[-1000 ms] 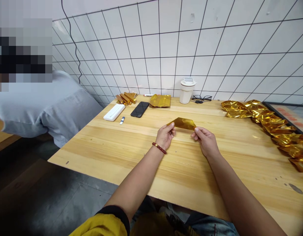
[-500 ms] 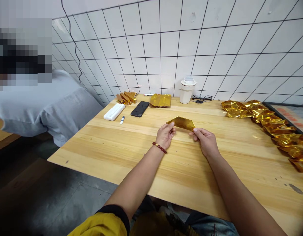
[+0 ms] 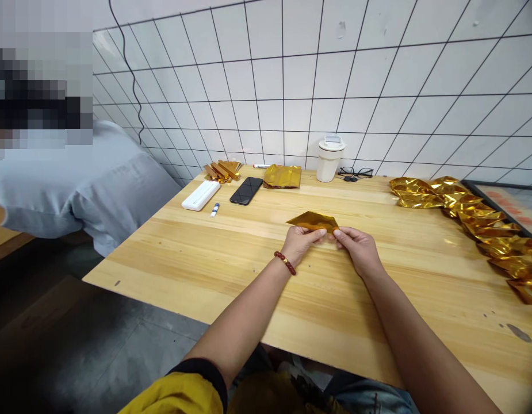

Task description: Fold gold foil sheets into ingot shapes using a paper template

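Note:
A folded piece of gold foil paper [image 3: 312,220], with slanted ends, is held just above the wooden table [image 3: 196,253]. My left hand [image 3: 301,241], with a dark red bead bracelet [image 3: 285,262] at the wrist, pinches its lower edge near the middle. At the right end, my right hand [image 3: 356,244] grips the paper between thumb and fingers. Both thumbs are close together on the near side, and the fingers behind the paper are partly hidden. The left end of the paper sticks out free past my left hand.
Folded gold foil pieces [image 3: 477,221] run along the right side beside a black-edged frame [image 3: 507,210]. Toward the wall are a white cup [image 3: 329,161], glasses [image 3: 355,173], a gold foil stack [image 3: 282,176], a phone [image 3: 246,191], a white power bank [image 3: 201,195] and gold strips [image 3: 222,171]. A person [image 3: 84,184] leans at left.
My left hand has slid right along the paper, from its left end to near the middle, closer to my right hand. The paper has tipped and sits slightly lower.

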Action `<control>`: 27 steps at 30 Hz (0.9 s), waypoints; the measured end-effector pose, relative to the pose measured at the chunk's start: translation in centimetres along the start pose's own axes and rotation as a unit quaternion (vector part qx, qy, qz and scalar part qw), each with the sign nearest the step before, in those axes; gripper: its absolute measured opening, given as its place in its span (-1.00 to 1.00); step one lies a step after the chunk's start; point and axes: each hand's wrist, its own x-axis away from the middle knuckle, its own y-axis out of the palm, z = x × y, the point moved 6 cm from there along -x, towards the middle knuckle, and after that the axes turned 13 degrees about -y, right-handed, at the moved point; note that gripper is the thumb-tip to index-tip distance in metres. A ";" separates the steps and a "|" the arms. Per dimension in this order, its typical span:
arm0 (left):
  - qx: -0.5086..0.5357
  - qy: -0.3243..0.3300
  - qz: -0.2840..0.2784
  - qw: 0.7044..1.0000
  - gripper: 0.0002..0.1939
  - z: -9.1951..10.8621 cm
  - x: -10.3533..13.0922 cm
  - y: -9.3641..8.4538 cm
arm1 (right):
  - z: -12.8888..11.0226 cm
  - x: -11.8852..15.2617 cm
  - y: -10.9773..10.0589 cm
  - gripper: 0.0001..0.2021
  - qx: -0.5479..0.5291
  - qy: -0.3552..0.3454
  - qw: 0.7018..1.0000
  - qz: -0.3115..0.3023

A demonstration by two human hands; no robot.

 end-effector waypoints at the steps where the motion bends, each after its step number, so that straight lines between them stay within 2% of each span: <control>1: -0.003 -0.001 -0.003 1.000 -0.65 0.0 0.0 0.0 | 0.1 0.0 0.1 -0.68 -0.002 0.000 1.000 -0.004; 5: -0.009 -0.014 -0.024 1.000 -0.63 -0.1 0.0 0.3 | 0.3 0.0 0.2 -0.67 0.005 -0.002 1.000 -0.016; 12: 0.072 -0.014 0.040 0.997 -0.64 -0.4 -0.6 -1.0 | 0.6 0.1 0.2 -0.66 0.002 0.009 1.000 -0.029; 20: 0.166 -0.041 0.054 0.984 -0.63 0.1 -0.5 -1.7 | 0.3 0.0 -0.1 -0.66 0.008 0.004 1.000 -0.011; 27: 0.174 -0.043 0.053 0.982 -0.63 0.1 -0.5 -1.8 | 0.5 -0.1 -0.1 -0.70 -0.010 0.008 1.000 -0.001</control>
